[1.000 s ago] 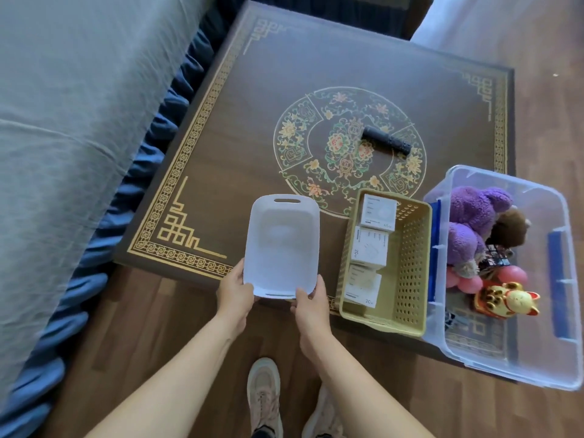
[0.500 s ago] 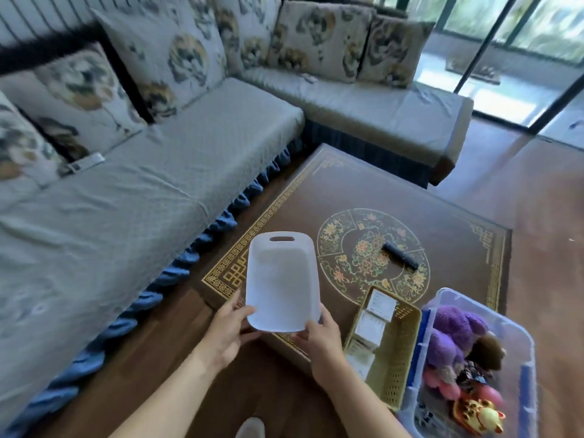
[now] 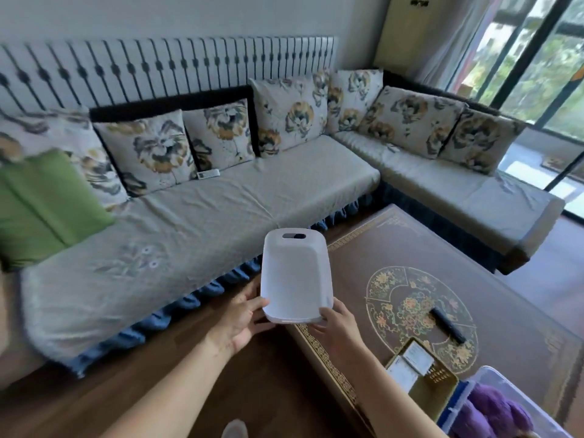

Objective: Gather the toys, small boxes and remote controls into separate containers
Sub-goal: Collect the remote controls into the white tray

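Bin [image 3: 295, 276], white plastic and empty, hangs in the air just off the coffee table's [image 3: 410, 241] near corner. Left hand [image 3: 243, 317] and right hand [image 3: 338, 327] each curl round one of its near corners. Likely light, stiff and a bit slick, so the rim corners are the safe hold.

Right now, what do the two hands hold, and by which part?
The left hand and right hand hold the white rectangular plastic bin by its near corners.
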`<state>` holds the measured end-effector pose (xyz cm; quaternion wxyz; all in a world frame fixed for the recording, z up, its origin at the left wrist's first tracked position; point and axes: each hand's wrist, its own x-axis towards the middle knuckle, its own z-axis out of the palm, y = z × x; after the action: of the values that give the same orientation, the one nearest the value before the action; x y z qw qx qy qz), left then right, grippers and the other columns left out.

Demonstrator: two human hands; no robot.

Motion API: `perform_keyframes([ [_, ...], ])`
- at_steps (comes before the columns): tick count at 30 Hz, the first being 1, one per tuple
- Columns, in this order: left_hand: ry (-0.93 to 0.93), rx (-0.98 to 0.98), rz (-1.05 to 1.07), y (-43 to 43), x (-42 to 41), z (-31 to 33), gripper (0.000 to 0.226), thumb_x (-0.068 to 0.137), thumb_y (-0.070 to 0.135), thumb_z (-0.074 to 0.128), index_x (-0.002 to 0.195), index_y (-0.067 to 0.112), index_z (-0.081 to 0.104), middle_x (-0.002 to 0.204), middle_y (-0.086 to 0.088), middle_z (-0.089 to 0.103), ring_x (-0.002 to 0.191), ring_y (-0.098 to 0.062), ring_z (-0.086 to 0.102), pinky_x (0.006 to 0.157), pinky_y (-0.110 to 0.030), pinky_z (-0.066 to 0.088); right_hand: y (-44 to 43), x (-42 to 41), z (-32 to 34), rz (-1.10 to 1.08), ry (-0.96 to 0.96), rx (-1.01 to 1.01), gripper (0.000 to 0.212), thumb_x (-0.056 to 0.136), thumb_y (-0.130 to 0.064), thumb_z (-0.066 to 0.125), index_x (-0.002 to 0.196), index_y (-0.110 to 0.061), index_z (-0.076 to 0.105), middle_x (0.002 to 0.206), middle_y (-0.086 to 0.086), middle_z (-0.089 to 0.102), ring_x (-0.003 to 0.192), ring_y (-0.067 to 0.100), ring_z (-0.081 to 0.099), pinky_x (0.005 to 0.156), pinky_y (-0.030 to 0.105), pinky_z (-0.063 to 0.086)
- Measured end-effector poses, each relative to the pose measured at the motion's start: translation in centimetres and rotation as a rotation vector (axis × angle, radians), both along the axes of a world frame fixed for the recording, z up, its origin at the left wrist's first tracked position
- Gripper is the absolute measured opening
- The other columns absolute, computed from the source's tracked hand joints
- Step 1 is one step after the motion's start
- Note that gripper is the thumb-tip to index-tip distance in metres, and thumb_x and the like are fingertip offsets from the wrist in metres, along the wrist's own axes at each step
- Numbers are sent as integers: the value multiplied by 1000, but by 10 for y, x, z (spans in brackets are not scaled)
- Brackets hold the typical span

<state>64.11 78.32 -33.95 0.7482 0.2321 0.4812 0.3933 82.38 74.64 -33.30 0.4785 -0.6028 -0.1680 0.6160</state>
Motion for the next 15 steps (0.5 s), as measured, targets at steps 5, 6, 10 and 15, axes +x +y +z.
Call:
perform_keyframes([
  [5, -12, 7, 139, -14, -51, 7, 55, 83, -7, 54, 127, 27, 57, 116, -16, 66, 98, -36, 61, 92, -57, 45, -1, -45, 9, 171, -68, 5, 37, 86, -3, 46, 109, -23, 67, 103, 10, 66, 88, 29, 61, 82, 41, 53],
  [6, -14, 4, 164, -16, -60, 7, 55, 83, -7, 54, 127, 26, 56, 114, -16, 66, 96, -35, 62, 85, -54, 50, 0, -53, 10, 194, -66, 8, 37, 86, -4, 47, 107, -26, 68, 104, 9, 66, 88, 28, 61, 83, 42, 52],
  [10, -33, 17, 247, -20, -92, 14, 53, 84, -10, 51, 130, 16, 54, 98, -10, 70, 86, -29, 65, 63, -38, 58, 6, -85, 17, 274, -65, 25, 34, 89, -7, 46, 109, -26, 66, 103, 7, 65, 86, 21, 60, 77, 33, 48],
  [15, -35, 39, 305, -14, -152, 20, 55, 85, -10, 49, 133, 17, 51, 104, -9, 67, 86, -27, 63, 58, -34, 58, 24, -145, 24, 338, -40, 59, 32, 91, -5, 46, 109, -21, 66, 99, 5, 70, 85, 18, 65, 72, 28, 51],
])
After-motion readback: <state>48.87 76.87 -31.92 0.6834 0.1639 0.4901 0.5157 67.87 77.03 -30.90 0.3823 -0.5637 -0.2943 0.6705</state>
